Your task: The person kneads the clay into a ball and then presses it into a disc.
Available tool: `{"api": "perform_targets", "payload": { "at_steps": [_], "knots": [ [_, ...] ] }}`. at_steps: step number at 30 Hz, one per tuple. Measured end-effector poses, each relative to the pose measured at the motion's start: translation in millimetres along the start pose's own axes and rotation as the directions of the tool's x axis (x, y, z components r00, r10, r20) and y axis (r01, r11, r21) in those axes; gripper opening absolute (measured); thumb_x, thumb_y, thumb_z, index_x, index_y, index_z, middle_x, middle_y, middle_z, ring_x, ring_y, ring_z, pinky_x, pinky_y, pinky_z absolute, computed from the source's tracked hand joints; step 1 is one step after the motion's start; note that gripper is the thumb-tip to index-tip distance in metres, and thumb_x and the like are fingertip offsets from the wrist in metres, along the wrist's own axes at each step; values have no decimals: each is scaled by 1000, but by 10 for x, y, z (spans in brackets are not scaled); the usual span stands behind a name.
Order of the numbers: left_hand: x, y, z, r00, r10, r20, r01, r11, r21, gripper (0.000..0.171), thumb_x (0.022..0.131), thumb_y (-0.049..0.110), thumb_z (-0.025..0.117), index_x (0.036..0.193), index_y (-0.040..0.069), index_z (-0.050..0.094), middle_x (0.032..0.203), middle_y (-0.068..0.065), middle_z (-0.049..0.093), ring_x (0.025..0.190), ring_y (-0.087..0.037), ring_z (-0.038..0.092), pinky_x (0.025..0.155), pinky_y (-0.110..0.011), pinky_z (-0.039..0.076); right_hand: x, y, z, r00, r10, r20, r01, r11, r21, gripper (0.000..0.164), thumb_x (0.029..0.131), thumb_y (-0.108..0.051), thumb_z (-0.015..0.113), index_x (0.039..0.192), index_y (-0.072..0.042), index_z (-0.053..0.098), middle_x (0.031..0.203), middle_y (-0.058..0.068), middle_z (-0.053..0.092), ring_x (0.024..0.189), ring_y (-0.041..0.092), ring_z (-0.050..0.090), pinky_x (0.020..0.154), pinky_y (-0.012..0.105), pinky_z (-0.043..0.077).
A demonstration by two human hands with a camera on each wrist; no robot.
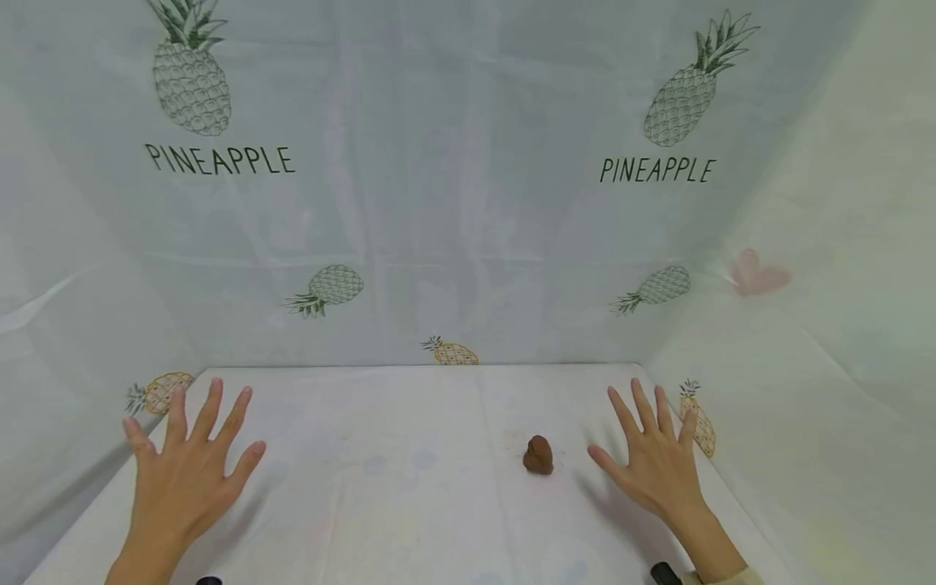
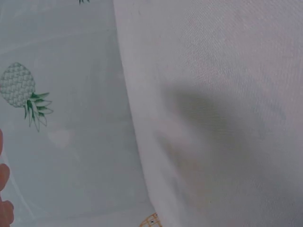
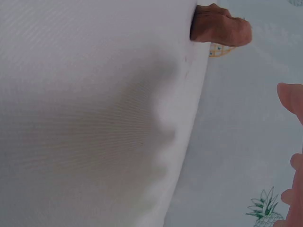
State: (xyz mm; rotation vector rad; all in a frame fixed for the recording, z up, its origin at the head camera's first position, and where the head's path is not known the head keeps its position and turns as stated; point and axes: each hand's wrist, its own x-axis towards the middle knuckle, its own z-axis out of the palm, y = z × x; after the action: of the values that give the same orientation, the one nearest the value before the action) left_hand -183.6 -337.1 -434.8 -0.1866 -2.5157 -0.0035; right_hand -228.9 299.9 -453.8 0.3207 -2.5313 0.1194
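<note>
Zero items held: left hand point(image 1: 184, 483) and right hand point(image 1: 656, 471) both spread. Lump point(image 1: 539, 456) lies near right hand; a low inward sweep could flatten or displace it.

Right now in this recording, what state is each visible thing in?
Left hand: fingers spread, empty, raised above the table
Right hand: fingers spread, empty, also raised
Brown lump: resting on the table, untouched by either hand
White table: flat
Pineapple-print sheet: hanging, creased
</note>
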Motion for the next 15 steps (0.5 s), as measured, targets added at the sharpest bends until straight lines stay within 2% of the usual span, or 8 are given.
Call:
{"api": "perform_targets", "payload": {
  "at_steps": [6, 8, 12, 15],
  "knots": [
    [-4, -13, -4, 1000, -7, 7, 7, 1000, 7, 86, 101, 60, 59, 172, 32, 19, 180, -5, 2, 162, -48, -5, 110, -85, -17, 12, 2, -11, 1000, -3, -8, 3, 1000, 17, 96, 90, -67, 70, 168, -24, 32, 172, 21, 29, 159, 52, 17, 118, 81, -5],
    [-3, -19, -10, 1000, -8, 4, 8, 1000, 12, 86, 101, 60, 58, 172, 32, 18, 180, -5, 4, 161, -50, -3, 110, -85, -16, 32, -2, -26, 1000, -3, -8, 3, 999, 34, 97, 90, -65, 71, 169, -25, 30, 172, 22, 27, 159, 52, 15, 117, 84, -2],
    [14, -3, -30, 1000, -7, -1, 7, 1000, 12, 87, 101, 60, 58, 172, 34, 15, 180, -6, 5, 161, -51, -1, 109, -85, -16, 84, -61, -59, 999, 3, 36, -8, 988, 153, 97, 92, -57, 74, 170, -25, 27, 173, 24, 23, 158, 55, 14, 112, 89, 8],
    [47, 28, -36, 1000, -5, -9, 5, 1000, 9, 86, 101, 60, 57, 172, 33, 16, 180, -8, 7, 160, -52, 0, 109, -87, -14, 138, -154, -62, 996, -15, 86, -9, 961, 275, 97, 94, -50, 78, 170, -24, 25, 173, 24, 21, 156, 57, 19, 108, 89, 18]
  ]
}}
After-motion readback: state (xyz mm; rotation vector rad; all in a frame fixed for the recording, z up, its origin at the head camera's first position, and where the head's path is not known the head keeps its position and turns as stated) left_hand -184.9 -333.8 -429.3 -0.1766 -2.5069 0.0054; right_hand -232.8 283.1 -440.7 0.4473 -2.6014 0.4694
